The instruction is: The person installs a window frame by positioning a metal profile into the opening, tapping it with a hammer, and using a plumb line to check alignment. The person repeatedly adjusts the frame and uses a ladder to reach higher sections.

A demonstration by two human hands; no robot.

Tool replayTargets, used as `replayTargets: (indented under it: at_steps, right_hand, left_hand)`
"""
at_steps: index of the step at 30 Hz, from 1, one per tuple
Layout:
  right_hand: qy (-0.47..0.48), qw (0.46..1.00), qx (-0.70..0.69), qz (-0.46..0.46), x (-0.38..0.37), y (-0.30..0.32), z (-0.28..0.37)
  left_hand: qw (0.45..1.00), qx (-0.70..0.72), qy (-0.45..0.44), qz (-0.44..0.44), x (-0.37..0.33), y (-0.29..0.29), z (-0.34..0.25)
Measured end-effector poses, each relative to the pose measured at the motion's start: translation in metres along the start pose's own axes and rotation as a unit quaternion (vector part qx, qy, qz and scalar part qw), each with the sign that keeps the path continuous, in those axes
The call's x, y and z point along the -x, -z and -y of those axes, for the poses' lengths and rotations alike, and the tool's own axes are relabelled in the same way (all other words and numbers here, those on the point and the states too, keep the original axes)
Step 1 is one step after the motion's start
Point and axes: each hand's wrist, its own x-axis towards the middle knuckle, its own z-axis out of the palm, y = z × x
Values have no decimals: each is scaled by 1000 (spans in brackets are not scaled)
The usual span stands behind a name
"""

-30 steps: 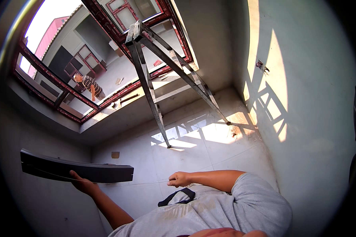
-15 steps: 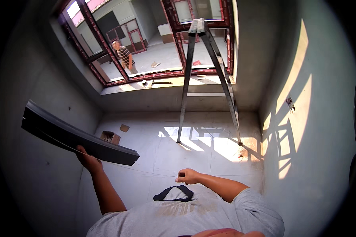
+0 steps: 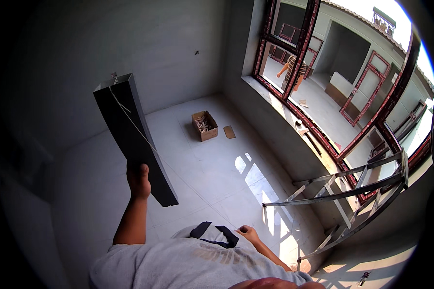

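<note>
Swinging leftward, the view now shows the beam tipped up steeply, where half a second ago it lay much flatter; I'd judge it is being reoriented, not yet set down. It's off to the person's left, above the floor, left hand wrapped firmly round its lower part, thumb on the near face. Right hand sits at the waist, fingertips apparently pinched on the cord that runs down from the beam's top. The left fingers are hidden behind the beam, the right forearm is partly covered by the shirt, and the cord's far fastening is unclear.
</note>
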Motion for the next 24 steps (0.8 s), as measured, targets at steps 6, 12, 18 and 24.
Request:
replayTargets:
  at_steps: [6, 12, 18, 24]
  right_hand:
    - [-7, 991, 72, 112, -109, -1, 131]
    - [-52, 976, 110, 183, -263, -12, 202]
    - [40, 959, 170, 224, -432, -47, 290]
    - [159, 900, 273, 299, -597, -97, 426]
  left_hand:
    - [998, 13, 37, -42, -79, 59, 98]
    - [995, -20, -4, -96, -166, 52, 162]
    - [980, -88, 49, -173, -243, 86, 257]
    - [952, -127, 67, -270, -326, 141, 321]
